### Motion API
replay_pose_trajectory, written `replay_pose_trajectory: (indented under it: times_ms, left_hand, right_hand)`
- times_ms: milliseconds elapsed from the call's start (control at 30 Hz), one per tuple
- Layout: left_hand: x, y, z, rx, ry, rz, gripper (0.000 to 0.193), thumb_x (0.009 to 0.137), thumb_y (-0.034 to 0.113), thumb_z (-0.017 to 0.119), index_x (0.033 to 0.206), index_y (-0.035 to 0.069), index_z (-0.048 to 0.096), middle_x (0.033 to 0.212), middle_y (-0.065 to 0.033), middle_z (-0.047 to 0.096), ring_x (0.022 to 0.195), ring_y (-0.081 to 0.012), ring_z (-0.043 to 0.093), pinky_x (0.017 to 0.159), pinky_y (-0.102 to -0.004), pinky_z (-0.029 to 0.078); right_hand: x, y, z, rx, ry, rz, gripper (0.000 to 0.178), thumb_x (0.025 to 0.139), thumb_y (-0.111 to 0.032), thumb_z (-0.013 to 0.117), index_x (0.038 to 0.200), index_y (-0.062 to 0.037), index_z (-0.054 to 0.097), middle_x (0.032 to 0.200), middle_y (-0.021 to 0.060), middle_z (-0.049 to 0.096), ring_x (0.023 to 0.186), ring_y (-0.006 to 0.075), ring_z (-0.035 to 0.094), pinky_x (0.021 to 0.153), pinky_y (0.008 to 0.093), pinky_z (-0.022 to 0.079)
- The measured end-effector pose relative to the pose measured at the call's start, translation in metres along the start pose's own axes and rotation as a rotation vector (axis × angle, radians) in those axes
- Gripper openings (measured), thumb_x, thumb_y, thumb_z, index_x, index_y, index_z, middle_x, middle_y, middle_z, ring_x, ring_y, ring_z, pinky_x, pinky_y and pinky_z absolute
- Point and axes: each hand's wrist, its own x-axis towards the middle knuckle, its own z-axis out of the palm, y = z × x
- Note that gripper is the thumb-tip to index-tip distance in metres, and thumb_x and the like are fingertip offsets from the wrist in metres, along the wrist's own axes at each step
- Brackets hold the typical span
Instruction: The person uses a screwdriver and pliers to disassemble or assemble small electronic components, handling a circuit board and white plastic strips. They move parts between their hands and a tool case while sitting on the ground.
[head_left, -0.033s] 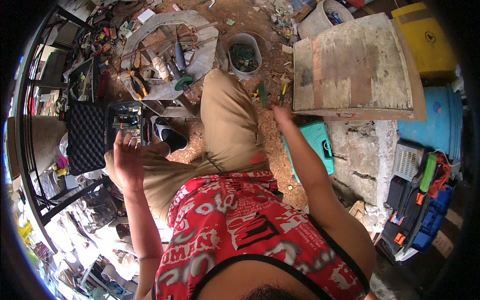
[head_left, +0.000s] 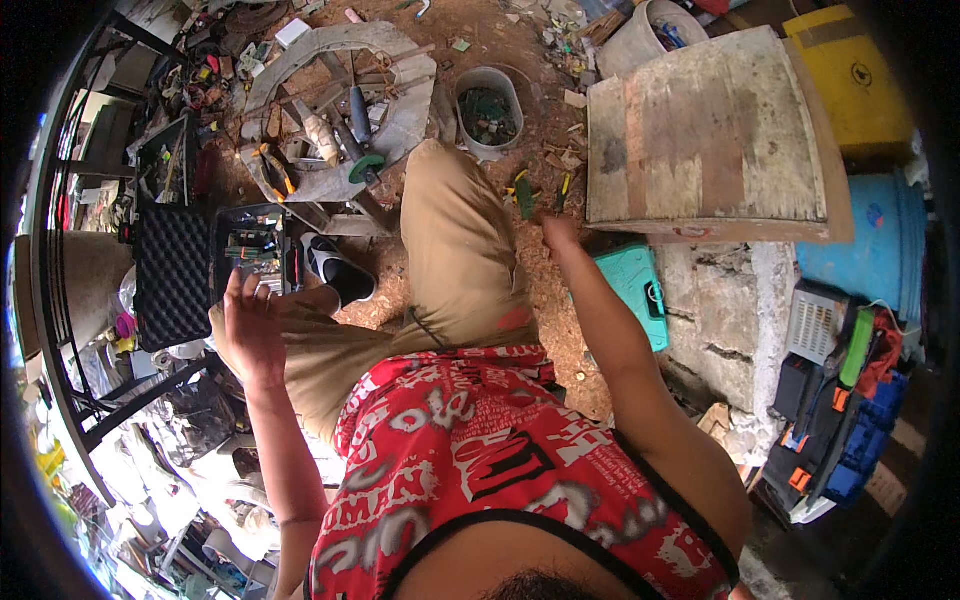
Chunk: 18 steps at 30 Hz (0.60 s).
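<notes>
My right hand reaches out past my right knee, fingers closed. A narrow green strip extends from its fingertips; the pinch itself is too small to see clearly. Behind the strip, yellow-handled tools lie on the floor. My left hand is over my left thigh, at the near edge of an open black case with a foam-lined lid. Its fingers are slightly bent and apart, with nothing visible in them. Several green pieces lie in the case.
A teal case lies right of my right forearm. A wooden box stands beyond it. Ahead are a grey tub and a low wooden stand with pliers and a grinder-like tool. A metal frame borders the left.
My right hand has shifted slightly left and nearer, and the green strip has moved and turned with it. My left hand has drawn back a little from the black case.
</notes>
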Motion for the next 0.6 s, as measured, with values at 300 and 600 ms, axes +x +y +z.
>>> replay_pose_trajectory:
  times_ms: [300,600]
  left_hand:
    - [-0.012,0.016,0.023,0.028,0.038,0.036,0.039,0.1,0.033,0.041,0.129,0.009,0.048,0.111,-0.0029,0.061,0.097,-0.0132,0.056,0.089,-0.0301,0.043]
    - [-0.03,0.058,-0.027,0.059,0.1,0.254,0.038,0.1,0.027,0.041,0.129,0.004,0.048,0.108,-0.0064,0.061,0.096,-0.0154,0.056,0.087,-0.0316,0.043]
  right_hand:
    - [0.078,-0.094,0.039,-0.176,0.237,-0.066,0.066,0.075,-0.05,0.074,0.113,0.0021,0.062,0.107,0.0203,0.065,0.097,0.0292,0.062,0.082,0.0404,0.047]
    - [0.06,-0.142,0.002,-0.477,0.208,-0.528,0.068,0.082,-0.062,0.054,0.084,0.0054,0.065,0.087,0.028,0.064,0.088,0.0434,0.062,0.078,0.0482,0.048]
